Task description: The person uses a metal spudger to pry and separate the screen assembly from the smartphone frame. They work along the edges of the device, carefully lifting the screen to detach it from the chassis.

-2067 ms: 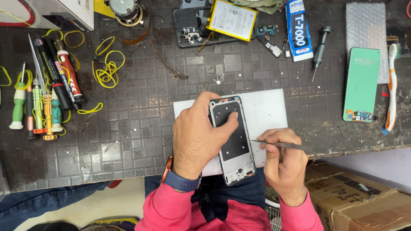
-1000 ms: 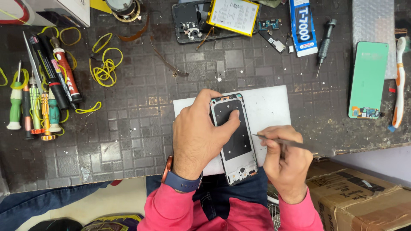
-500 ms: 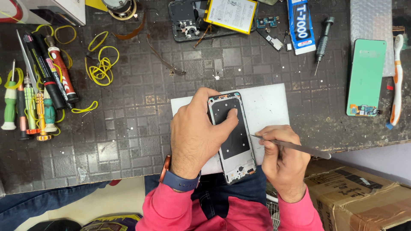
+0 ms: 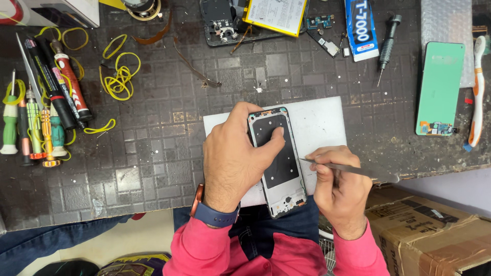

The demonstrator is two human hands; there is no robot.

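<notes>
My left hand (image 4: 232,158) still clamps the black, grey-rimmed phone frame (image 4: 277,159), while my right hand's (image 4: 341,189) fingers keep pinching thin metal tweezers (image 4: 348,168) at its edge.

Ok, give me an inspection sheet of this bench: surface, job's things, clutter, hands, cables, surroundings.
Surface: dark tiled bench, speckled; white mat at the near edge.
Job's things: phone frame on the mat, overhanging the edge; metal tool with its tip at the frame's right side.
Clutter: screwdrivers, yellow bands, glue tube, battery, green phone back, toothbrush.
Hands: left hand pins the frame; right hand holds the tool.
Cables: nothing seen.
Surroundings: cardboard box by the right knee.
</notes>
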